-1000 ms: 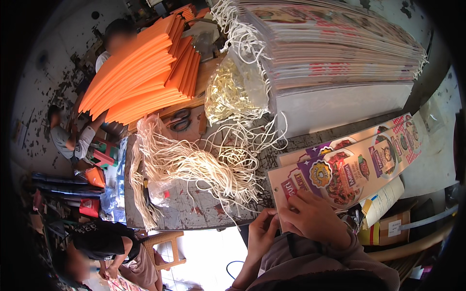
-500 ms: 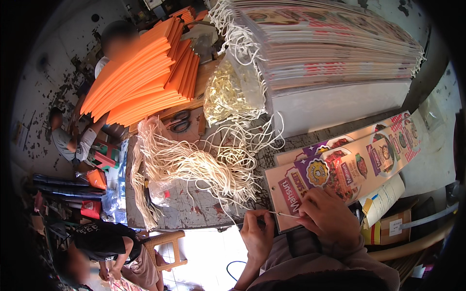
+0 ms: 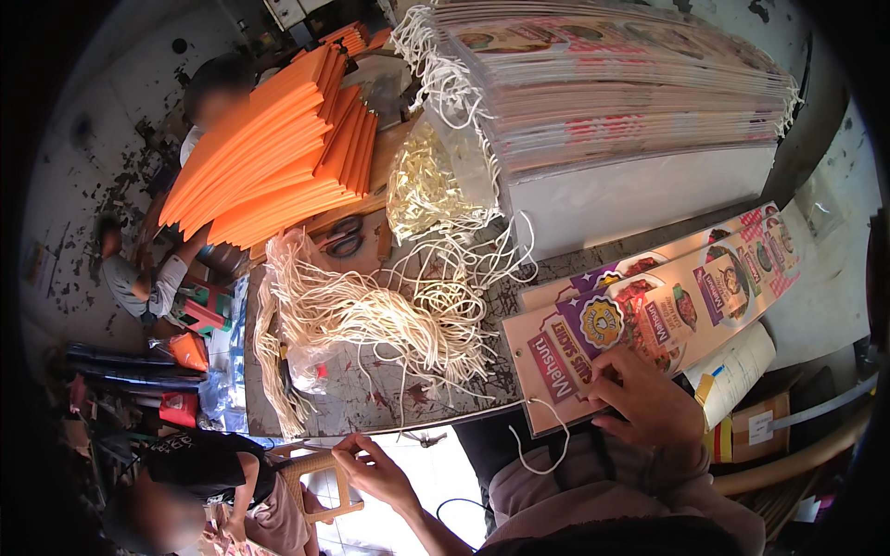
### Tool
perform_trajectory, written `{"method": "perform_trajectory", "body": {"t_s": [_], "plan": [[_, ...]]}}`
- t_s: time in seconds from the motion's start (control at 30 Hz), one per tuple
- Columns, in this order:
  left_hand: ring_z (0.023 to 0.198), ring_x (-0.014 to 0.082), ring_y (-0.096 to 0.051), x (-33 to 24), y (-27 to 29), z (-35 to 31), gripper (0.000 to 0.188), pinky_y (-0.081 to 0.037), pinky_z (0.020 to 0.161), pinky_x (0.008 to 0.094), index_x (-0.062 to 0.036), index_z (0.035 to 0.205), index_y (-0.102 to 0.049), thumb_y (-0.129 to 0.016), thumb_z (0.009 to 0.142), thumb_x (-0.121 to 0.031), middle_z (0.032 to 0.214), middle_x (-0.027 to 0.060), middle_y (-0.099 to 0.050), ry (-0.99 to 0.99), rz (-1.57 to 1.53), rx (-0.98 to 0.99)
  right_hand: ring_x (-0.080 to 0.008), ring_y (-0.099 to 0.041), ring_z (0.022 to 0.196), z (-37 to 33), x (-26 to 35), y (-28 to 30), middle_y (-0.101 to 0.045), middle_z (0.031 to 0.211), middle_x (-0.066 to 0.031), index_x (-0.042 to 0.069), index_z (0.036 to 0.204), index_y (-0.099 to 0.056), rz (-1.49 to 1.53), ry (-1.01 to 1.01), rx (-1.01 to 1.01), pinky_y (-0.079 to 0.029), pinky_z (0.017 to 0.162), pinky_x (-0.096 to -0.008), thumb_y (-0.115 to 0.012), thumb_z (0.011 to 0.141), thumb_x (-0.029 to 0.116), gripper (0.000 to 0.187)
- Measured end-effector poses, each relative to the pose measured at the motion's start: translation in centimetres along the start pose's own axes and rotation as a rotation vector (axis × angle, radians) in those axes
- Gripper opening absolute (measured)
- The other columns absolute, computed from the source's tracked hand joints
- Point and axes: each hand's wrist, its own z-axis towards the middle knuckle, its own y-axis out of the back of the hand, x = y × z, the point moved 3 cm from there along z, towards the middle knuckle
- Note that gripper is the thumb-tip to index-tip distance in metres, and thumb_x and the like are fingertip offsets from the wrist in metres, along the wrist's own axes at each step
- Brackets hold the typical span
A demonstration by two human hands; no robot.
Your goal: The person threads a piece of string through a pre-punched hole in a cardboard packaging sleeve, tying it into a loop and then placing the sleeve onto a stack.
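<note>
The top long printed card point(image 3: 640, 334) lies slanting on a small pile at the table's right front. A white cord point(image 3: 564, 443) hangs in a loose curve from its near left corner, with one end free. My right hand point(image 3: 649, 403) rests over the card's lower edge, fingers bent and apart, not on the cord. My left hand point(image 3: 378, 474) is away to the left, past the table's front edge, above the pale floor. Its fingers are loosely bent and apart, and nothing shows in them.
A tangled heap of cream cords point(image 3: 399, 315) covers the table's middle. Behind it are black-handled scissors point(image 3: 345, 236) and a clear bag of gold pieces point(image 3: 431, 181). Tall stacks of corded cards point(image 3: 630, 102) and orange sheets point(image 3: 269, 148) stand behind. A co-worker point(image 3: 199, 473) sits at the lower left.
My left hand has let go of the cord and swung left, away from the card. The cord, stretched between both hands before, now hangs slack. My right hand has lifted and its fingers have loosened.
</note>
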Motion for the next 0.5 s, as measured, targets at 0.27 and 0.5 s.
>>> {"method": "perform_trajectory", "body": {"t_s": [0.27, 0.5], "plan": [[0.091, 0.0147, -0.052, -1.8, -0.7, -0.8, 0.013, -0.042, 0.085, 0.0284, -0.0077, 0.094, -0.045, -0.043, 0.093, -0.021, 0.096, 0.0058, -0.051, 0.318, -1.247, -0.029, -0.0267, -0.047, 0.092, 1.9, 3.1, -2.2, -0.044, 0.096, -0.0078, 0.009, 0.08, -0.053, -0.104, -0.023, -0.203, -0.036, 0.085, -0.0455, -0.068, 0.072, 0.041, 0.036], [0.06, 0.004, -0.041, -1.6, -1.1, 0.1, 0.012, -0.039, 0.052, 0.0141, -0.0081, 0.09, -0.048, -0.042, 0.094, -0.018, 0.075, -0.0003, -0.045, 0.436, -1.656, 0.351, -0.0214, -0.052, 0.085, 1.3, 1.8, -0.8, -0.05, 0.09, -0.0066, 0.008, 0.081, -0.05, 0.056, 0.092, -0.109, -0.039, 0.082, -0.0412, -0.065, 0.08, 0.02, 0.02]]}}
